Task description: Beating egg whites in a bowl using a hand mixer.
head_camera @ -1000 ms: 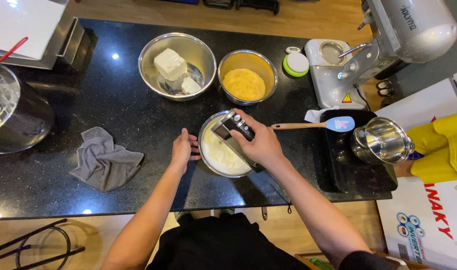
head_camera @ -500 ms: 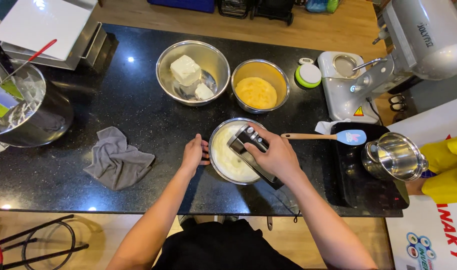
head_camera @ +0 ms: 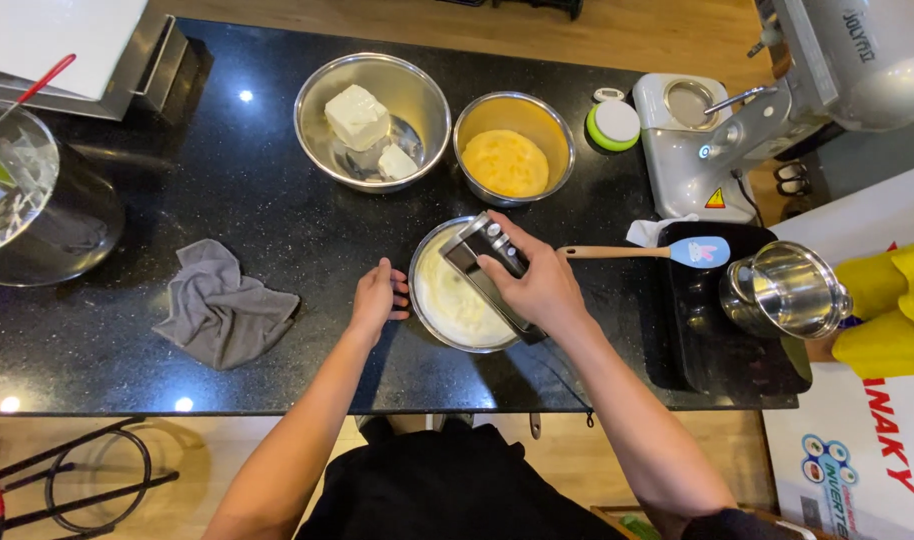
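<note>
Black speckled counter; grey cloth; yellow batter; pale cream; blue spatula.

A round steel bowl stood on the black counter just below the middle of the frame, upright, holding a pale, creamy batter that filled most of it and looked smooth and glossy. Above it, held by the right hand, a hand mixer with a grey and black body lay tilted across the bowl's upper right rim, its front end pointing to the upper left; its beaters could not be made out. The left hand rested flat against the bowl's left outer wall, fingers touching the rim.
</note>
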